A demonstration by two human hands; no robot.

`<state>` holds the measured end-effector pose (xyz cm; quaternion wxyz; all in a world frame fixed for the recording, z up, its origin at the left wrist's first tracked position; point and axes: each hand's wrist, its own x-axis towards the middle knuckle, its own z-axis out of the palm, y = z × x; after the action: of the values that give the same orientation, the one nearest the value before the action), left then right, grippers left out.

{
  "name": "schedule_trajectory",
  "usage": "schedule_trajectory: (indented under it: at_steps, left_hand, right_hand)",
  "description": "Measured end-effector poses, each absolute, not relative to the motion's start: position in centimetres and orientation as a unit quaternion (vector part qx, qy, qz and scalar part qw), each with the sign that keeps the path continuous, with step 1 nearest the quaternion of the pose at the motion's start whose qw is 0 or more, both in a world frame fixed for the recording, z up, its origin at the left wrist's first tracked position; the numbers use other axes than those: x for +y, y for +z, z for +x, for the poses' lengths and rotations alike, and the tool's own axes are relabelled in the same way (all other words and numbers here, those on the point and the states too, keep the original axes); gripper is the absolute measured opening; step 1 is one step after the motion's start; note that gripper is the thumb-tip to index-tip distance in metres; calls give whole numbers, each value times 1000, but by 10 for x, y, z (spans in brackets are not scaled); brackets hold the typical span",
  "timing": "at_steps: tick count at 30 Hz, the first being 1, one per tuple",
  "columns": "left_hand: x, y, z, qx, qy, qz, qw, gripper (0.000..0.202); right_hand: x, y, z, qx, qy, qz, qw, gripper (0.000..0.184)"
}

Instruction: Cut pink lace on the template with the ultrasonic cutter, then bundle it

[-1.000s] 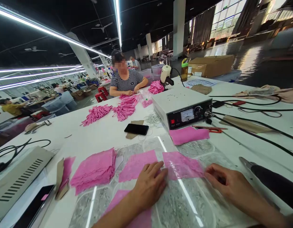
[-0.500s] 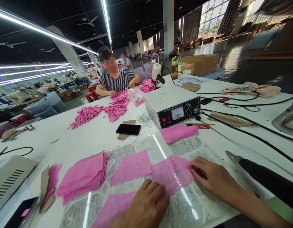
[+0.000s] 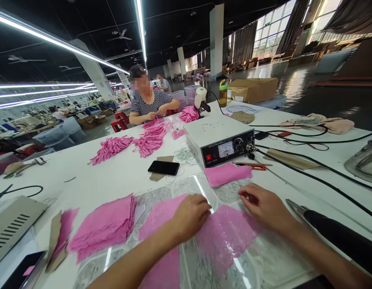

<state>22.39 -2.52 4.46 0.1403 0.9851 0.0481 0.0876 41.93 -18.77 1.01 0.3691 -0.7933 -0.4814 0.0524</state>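
My left hand (image 3: 190,216) rests with curled fingers on the top edge of a pink lace piece (image 3: 226,235) lying on a clear glass plate (image 3: 264,257). My right hand (image 3: 262,206) pinches the same piece's far right corner. A second pink lace piece (image 3: 162,218) lies under my left wrist. A stack of pink lace pieces (image 3: 104,226) sits to the left, and a folded pink piece (image 3: 228,174) lies just beyond my hands.
A white control box with a meter (image 3: 219,142) stands behind, black cables (image 3: 309,172) running right. A black phone (image 3: 163,167), orange scissors (image 3: 255,165) and a black-handled tool (image 3: 333,228) lie nearby. A person in a striped shirt (image 3: 151,105) handles pink strips (image 3: 148,140) across the table.
Both hands have moved away from me along the lace piece; my left hand went from the near edge to the top edge, and the piece now lies closer to me.
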Motion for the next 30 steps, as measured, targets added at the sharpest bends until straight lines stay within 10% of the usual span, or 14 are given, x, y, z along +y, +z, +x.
schedule_trajectory:
  at_steps: [30]
  left_hand:
    - [49,22,341,81,-35,959,270,31]
  right_hand:
    - [-118,-1,438,-603,-15,-738,302,21]
